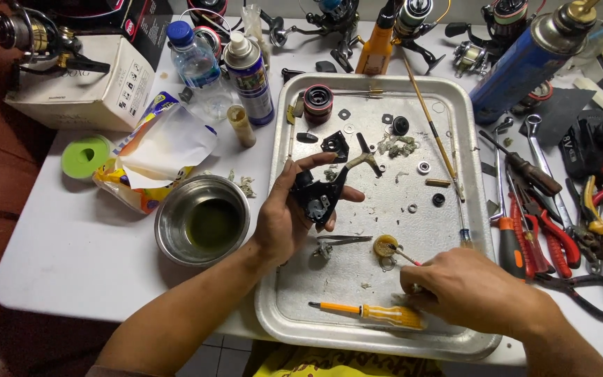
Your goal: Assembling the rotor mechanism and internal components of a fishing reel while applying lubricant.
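Fingers of the right hand are pinched shut on a thin brush, its long axis slanting up-left so the tip sits right at the little yellow grease pot on the tray. A yellow screwdriver lies just under those fingers. Up and left of the pot, well apart from it, the left hand grips the black reel body, open side facing the brush. So the right hand is nearer the grease.

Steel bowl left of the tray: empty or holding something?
Holding something: the steel bowl stands upright on the table, with a shallow pool of dark greenish liquid covering its bottom.
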